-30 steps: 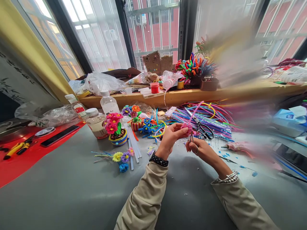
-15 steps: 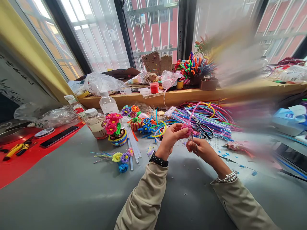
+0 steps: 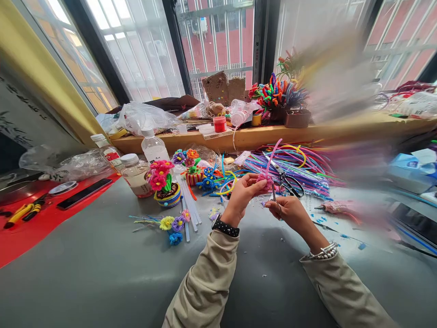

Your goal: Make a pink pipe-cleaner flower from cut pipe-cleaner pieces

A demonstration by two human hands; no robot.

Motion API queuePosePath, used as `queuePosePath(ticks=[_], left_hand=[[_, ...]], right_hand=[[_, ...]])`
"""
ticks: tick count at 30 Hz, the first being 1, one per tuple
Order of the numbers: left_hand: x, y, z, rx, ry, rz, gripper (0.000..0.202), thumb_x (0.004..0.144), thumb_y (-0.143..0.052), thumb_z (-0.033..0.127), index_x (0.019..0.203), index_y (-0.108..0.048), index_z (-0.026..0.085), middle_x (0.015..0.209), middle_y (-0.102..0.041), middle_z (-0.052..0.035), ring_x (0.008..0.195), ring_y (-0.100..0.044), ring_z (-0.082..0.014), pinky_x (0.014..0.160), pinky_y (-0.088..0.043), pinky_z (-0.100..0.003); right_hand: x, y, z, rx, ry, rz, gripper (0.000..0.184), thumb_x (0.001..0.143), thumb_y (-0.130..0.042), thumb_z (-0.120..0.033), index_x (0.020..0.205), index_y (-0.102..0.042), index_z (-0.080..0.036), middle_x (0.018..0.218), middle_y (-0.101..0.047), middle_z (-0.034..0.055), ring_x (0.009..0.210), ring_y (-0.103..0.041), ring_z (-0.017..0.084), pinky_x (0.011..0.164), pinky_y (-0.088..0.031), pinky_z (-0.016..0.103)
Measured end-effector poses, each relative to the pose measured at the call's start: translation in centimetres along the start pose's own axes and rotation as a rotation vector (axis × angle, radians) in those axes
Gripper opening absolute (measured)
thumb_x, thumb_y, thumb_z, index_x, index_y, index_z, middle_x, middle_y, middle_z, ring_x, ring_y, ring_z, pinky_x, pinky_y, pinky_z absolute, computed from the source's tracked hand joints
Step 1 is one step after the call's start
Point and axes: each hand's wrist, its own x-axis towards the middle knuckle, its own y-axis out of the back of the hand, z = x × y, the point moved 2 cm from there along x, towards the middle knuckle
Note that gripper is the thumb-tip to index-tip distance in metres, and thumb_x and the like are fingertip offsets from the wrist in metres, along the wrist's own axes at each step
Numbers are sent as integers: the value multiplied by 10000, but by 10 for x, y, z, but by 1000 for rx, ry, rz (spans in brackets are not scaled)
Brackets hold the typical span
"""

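My left hand (image 3: 241, 193) pinches a small pink pipe-cleaner flower (image 3: 265, 181), whose long pink tail curves up and away. My right hand (image 3: 288, 212) is closed just below it, gripping the thin stem (image 3: 273, 197) that hangs from the flower. Both hands hover over the grey table (image 3: 102, 269) in front of a spread of coloured pipe cleaners (image 3: 300, 166). Black-handled scissors (image 3: 288, 182) lie right behind my fingers.
Left of my hands are finished flowers: a pink bunch in a small pot (image 3: 164, 182), loose blooms (image 3: 174, 225) and clear sticks (image 3: 189, 207). Bottles (image 3: 136, 175) stand behind them. A phone (image 3: 83, 194) and pliers (image 3: 20, 214) lie on red cloth. The window sill (image 3: 273, 132) is cluttered.
The pink tail has swung a little higher. My right hand has shifted slightly along the stem; the left keeps its pinch on the flower.
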Motion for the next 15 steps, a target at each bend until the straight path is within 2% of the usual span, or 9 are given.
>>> queuePosePath(ticks=[6,11,15], left_hand=[[1,1,3,-14,-39,47,208,597,-667,191,767,-565,128,715,-579,3,650,-551,-88,681,-440,-266],[1,2,3,-4,-40,31,216,600,-664,197,785,-570,135,752,-583,-9,696,-556,-107,651,-435,-255],[0,2,3,39,-29,27,243,590,-673,208,793,-562,131,751,-581,-15,690,-558,-111,639,-429,-254]], right_hand=[[0,-1,1,25,-34,-29,579,675,-373,-664,364,-422,-178,355,-422,-11,363,-371,82,438,-302,224],[-1,0,0,22,12,-55,607,650,-336,-708,466,-522,-160,446,-477,12,439,-412,107,445,-295,229],[0,-1,1,-12,38,-76,640,648,-277,-733,542,-536,-157,509,-508,25,490,-441,127,475,-311,238]])
